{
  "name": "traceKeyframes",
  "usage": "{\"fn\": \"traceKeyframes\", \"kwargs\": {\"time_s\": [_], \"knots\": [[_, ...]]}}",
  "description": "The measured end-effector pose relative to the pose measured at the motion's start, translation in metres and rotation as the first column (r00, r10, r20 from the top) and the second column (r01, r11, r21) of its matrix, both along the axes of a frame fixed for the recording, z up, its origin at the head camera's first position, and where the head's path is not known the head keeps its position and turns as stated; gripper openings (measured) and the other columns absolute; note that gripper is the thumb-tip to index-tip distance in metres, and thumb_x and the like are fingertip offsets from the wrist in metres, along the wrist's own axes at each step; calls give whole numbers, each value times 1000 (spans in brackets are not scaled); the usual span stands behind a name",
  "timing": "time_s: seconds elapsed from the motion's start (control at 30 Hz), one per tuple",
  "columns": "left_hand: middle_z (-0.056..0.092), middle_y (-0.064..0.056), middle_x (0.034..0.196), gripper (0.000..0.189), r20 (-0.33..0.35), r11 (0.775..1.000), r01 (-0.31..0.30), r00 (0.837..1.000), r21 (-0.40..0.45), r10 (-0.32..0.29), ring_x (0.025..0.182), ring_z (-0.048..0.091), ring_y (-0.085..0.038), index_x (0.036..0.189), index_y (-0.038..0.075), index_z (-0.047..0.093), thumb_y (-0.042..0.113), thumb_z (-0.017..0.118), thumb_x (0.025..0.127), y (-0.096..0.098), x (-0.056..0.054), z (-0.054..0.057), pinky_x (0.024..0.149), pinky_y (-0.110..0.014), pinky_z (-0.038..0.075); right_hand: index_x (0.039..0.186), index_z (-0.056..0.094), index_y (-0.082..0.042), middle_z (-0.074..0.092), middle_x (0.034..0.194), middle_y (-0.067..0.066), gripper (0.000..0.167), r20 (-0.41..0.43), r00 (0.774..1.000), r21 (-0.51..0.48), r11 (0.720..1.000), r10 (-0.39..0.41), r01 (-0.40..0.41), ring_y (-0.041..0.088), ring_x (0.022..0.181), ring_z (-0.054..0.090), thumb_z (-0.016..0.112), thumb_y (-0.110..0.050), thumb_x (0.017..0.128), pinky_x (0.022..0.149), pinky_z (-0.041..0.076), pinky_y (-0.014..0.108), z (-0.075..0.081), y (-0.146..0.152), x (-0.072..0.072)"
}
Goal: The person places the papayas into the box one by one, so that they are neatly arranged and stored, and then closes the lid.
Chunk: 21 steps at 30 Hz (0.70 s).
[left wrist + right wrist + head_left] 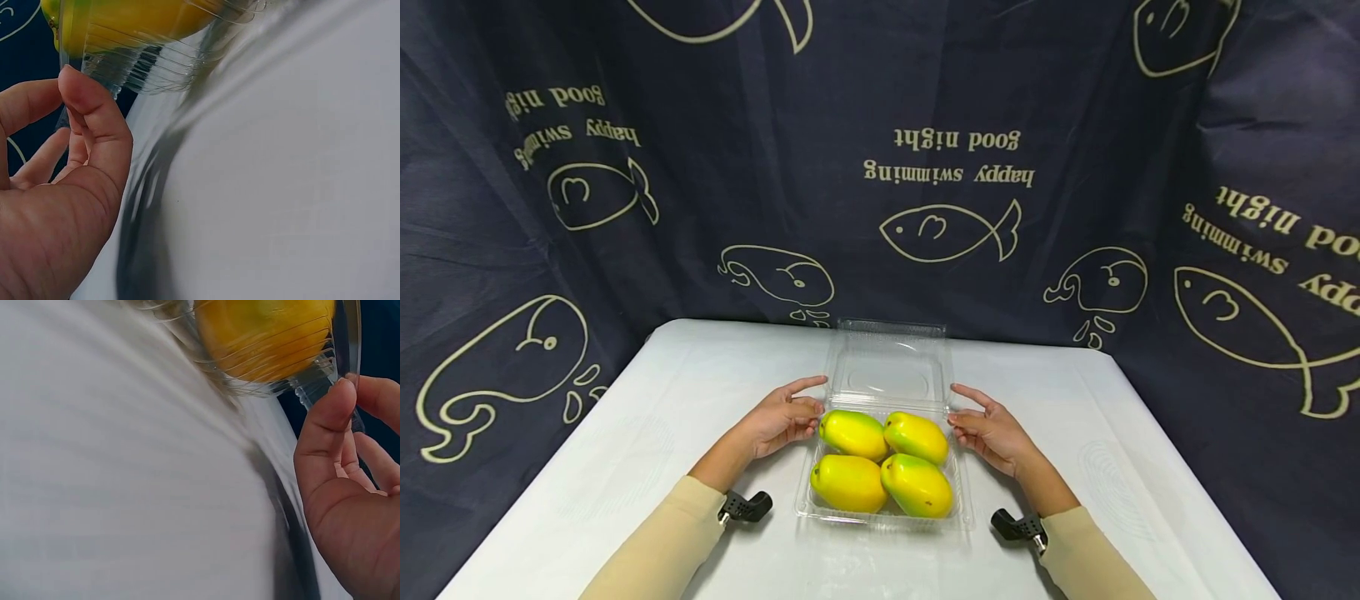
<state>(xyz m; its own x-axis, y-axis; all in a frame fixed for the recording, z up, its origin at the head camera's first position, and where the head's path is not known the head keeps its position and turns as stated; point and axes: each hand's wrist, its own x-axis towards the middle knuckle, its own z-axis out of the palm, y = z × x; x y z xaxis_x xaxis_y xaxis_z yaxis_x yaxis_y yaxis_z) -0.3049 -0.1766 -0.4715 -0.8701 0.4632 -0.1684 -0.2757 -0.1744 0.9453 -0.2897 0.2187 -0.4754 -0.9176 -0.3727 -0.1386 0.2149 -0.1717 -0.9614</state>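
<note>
A clear plastic clamshell box [883, 520] stands on the white table with its clear lid [891, 371] folded back, away from the person. Inside lie several yellow-green mangoes [850, 483] in two rows. At the box's left side, near the hinge, the left hand [778, 422] pinches the rim between thumb and finger, its index finger stretched toward the lid. The right hand [992, 432] pinches the opposite rim in the same way, index finger also extended. Each wrist view shows the thumb against the rim; one yellow mango [144, 25] shows through the ribbed wall in the left one.
A white cloth covers the table [685, 383]. Behind and on both sides hangs a dark blue curtain [820, 125] printed with fish, whales and upside-down words. Black camera mounts [747, 507] sit on both wrists, close to the box's sides.
</note>
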Motion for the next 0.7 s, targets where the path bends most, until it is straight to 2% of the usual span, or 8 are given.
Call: {"fn": "traceKeyframes", "kwargs": {"time_s": [0.17, 0.5, 0.7], "knots": [[64, 2, 86, 80, -4, 1000, -10, 1000, -8, 10, 70, 58, -10, 162, 12, 25, -12, 57, 92, 0, 1, 1, 62, -18, 54, 162, 26, -11, 74, 90, -1, 79, -20, 1000, -6, 1000, -19, 19, 6, 70, 65, 68, 0, 95, 64, 57, 16, -2, -1, 0], [65, 1, 85, 78, -14, 999, -41, 999, -30, 41, 70, 58, -12, 160, 15, 31, -9, 61, 92, 1, 0, 2, 62, -18, 54, 159, 31, -11, 74, 88, -1, 76, -40, 997, -12, 998, -66, 65, 7, 68, 65, 66, 6, 94, 62, 57, 16, -3, -3, -2], [65, 1, 86, 77, -38, 998, -43, 998, -35, 41, 70, 58, -12, 161, 15, 30, -9, 60, 93, 1, 0, 3, 63, -19, 54, 161, 26, -6, 75, 88, -1, 77, -65, 996, -33, 997, -66, 64, 7, 69, 66, 63, 7, 95, 63, 57, 17, -3, -5, -4]]}}
